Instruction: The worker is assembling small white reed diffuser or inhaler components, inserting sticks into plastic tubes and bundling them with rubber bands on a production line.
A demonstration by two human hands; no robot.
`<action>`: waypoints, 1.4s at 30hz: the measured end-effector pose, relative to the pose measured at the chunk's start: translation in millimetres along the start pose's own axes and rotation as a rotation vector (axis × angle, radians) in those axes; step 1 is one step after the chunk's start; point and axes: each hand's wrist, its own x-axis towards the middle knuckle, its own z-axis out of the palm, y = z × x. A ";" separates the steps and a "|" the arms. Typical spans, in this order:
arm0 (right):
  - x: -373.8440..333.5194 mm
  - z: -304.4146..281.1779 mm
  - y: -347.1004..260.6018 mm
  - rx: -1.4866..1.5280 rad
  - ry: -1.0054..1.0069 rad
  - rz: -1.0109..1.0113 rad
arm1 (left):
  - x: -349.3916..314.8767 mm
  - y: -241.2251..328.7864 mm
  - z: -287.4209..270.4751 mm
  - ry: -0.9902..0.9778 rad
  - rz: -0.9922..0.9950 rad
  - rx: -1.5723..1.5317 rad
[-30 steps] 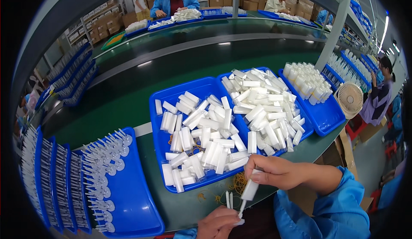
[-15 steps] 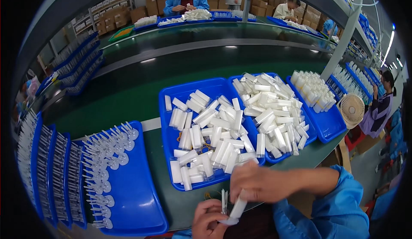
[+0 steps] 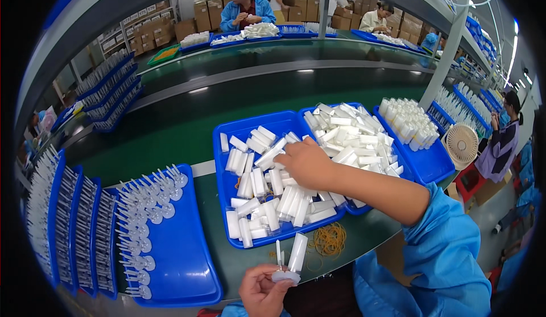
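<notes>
My left hand (image 3: 265, 292), low in the middle, pinches a small round translucent base (image 3: 286, 276). A thin pale stem (image 3: 278, 252) and a white rectangular block in a clear sleeve (image 3: 297, 252) stand up from that base. Farther up, my right hand (image 3: 310, 164) reaches into a blue tray (image 3: 222, 188) of white blocks in clear sleeves (image 3: 293, 203). Its fingers are bent and apart over the blocks; some fingertips are hidden among them, and I see nothing held.
Yellow rubber bands (image 3: 328, 239) lie by the tray's near edge. At left, a blue tray (image 3: 181, 260) holds round-based stems beside several tilted full trays (image 3: 68, 226). Right of centre are another heaped tray (image 3: 359, 132), a tray of white pieces (image 3: 433, 166) and a fan (image 3: 460, 145). People work across the belt.
My right hand has left the piece beside my left hand and moved up into the tray of blocks. My left hand has shifted slightly left, the block now standing upright in it.
</notes>
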 end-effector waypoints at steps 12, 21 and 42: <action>-63.4 -64.4 -35.7 1.957 -0.228 0.527 | 17.6 5.0 8.8 -0.225 0.394 0.375; -73.3 -52.5 -36.7 2.136 -0.369 0.454 | 22.4 3.8 14.1 -0.221 0.382 0.384; -83.3 -80.1 -67.4 1.144 -0.300 -0.386 | 9.5 -7.5 15.1 -0.231 0.331 0.128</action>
